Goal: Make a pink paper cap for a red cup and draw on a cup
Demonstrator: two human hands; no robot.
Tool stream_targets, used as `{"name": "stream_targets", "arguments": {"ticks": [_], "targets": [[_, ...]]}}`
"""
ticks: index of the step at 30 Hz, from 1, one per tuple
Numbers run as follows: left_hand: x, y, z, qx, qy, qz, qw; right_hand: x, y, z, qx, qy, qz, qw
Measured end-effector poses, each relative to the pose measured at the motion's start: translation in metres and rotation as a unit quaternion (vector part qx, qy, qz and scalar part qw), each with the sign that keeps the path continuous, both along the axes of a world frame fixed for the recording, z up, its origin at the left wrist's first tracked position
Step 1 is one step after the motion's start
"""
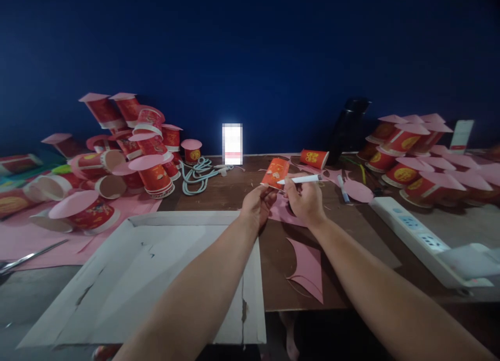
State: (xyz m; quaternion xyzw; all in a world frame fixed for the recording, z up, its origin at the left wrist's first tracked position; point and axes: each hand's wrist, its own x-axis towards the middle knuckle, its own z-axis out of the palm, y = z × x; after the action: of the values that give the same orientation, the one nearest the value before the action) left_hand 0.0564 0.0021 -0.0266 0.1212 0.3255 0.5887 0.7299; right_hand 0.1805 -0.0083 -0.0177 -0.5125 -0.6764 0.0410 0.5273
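Observation:
My left hand (258, 204) is closed around the lower end of a red paper cup (278, 169) with a gold and white print, held tilted above the table. In my right hand (307, 199) is a white marker pen (304, 179), gripped between thumb and fingers. Its tip points left and meets or nearly meets the cup's side; I cannot tell which. Beyond them another red paper cup (314, 158) lies on its side. Pink paper offcuts (307, 270) are scattered below and around my hands.
Red cups with pink paper tops are piled at left (150, 171) and right (410, 142). A white cardboard tray (156, 277), scissors (31, 257), a coiled cable (197, 176), a power strip (417, 236), a dark bottle (347, 124) and a pen cap or marker (342, 189) lie about.

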Motion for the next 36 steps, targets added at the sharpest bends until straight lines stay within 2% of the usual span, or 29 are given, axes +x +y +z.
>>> {"name": "stream_targets", "arguments": {"ticks": [8,19,26,29,33,36], "targets": [[0.0012,0.0001,-0.0012,0.018,0.0,0.002,1.0,0.0023,0.0015,-0.0006,-0.057,0.011,0.001,0.998],[0.0008,-0.0005,0.0017,-0.012,0.001,0.003,1.0,0.0007,0.0012,-0.0025,-0.069,0.009,0.004,0.998],[-0.0004,-0.0023,0.0037,0.012,-0.027,0.0,1.0,-0.0008,-0.0038,-0.0025,0.015,0.035,0.032,0.999],[-0.0008,-0.0041,0.0045,0.017,-0.03,-0.002,0.999,0.0034,-0.002,-0.0018,0.052,0.067,0.006,0.996],[-0.0014,-0.0029,0.0023,0.008,-0.028,0.008,1.0,0.0078,0.0024,-0.0034,0.067,0.094,-0.012,0.993],[-0.0026,-0.0009,-0.0004,0.012,-0.036,0.001,0.999,0.0073,0.0017,-0.0033,0.071,0.077,-0.009,0.994]]}}
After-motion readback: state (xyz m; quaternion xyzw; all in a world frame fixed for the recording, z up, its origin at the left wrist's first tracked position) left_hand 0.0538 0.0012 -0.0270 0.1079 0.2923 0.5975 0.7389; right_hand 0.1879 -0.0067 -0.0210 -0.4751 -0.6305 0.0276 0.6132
